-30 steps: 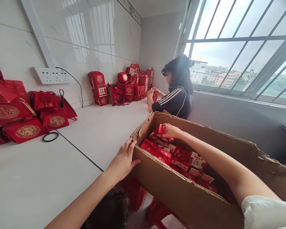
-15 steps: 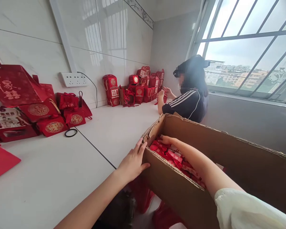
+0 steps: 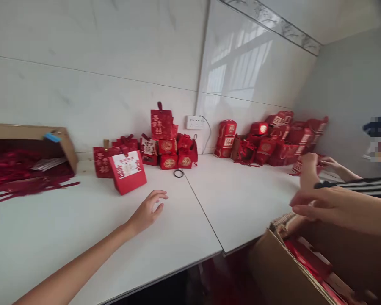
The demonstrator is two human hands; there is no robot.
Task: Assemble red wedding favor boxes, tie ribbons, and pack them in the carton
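Observation:
Over the white table (image 3: 178, 220), my left hand (image 3: 148, 212) is raised with its fingers curved and apart, holding nothing. A red gift box with a white label (image 3: 128, 169) stands just beyond it. My right hand (image 3: 314, 204) hovers above the left end of a cardboard box (image 3: 284, 267); it is blurred, its fingers point left, and nothing shows in it. Red packets (image 3: 311, 258) lie inside that box. A black ring (image 3: 178, 173) lies near the table's seam.
An open carton of dark red ribbons (image 3: 15, 163) is at the left. Several red boxes (image 3: 168, 147) are stacked by the wall, with more red boxes (image 3: 279, 144) toward the corner. A person's hands (image 3: 311, 167) are close beyond my right hand.
The view has swung left. My left hand has let go of the cardboard box's edge and moved left over the table. My right hand has come up out of the box.

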